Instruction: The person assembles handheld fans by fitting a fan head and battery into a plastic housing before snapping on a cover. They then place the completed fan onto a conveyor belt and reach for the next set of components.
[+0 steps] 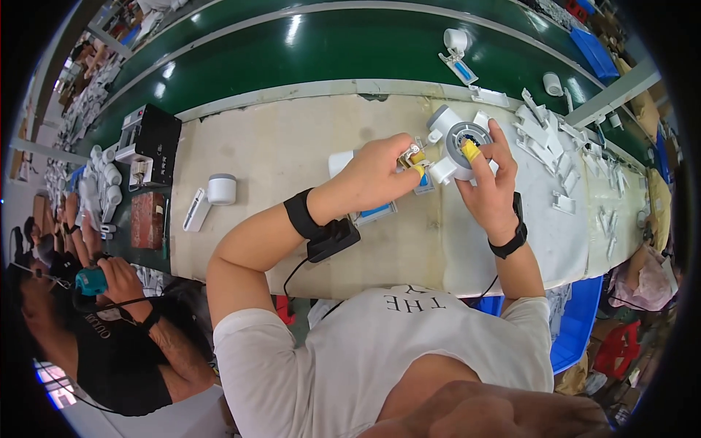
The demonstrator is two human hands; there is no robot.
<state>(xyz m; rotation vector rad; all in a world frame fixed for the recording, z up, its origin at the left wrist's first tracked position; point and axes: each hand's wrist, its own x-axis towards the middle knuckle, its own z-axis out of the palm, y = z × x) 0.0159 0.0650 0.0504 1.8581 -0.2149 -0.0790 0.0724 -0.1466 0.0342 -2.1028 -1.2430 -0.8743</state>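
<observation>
My right hand (491, 179) is closed around a white and grey round housing (454, 155) with a ring-shaped opening and short side arms. Its yellow-wrapped thumb lies at the opening. Just left of the housing, my left hand (376, 169) pinches a small part with shiny metal (412, 152); its exact kind is too small to make out. Yellow wrapping also covers my left thumb tip. Beneath my left hand lie a white cylindrical piece (340, 162), partly hidden, and a white part with a blue strip (375, 214).
Loose white plastic pieces (544, 139) are heaped at right. A white lamp-like unit (222, 189) lies at left, near a black box device (155, 142) and a reddish block (147, 220). Beyond the table runs a green conveyor (336, 51). A co-worker (117, 343) is at left; a blue bin (577, 328) stands below right.
</observation>
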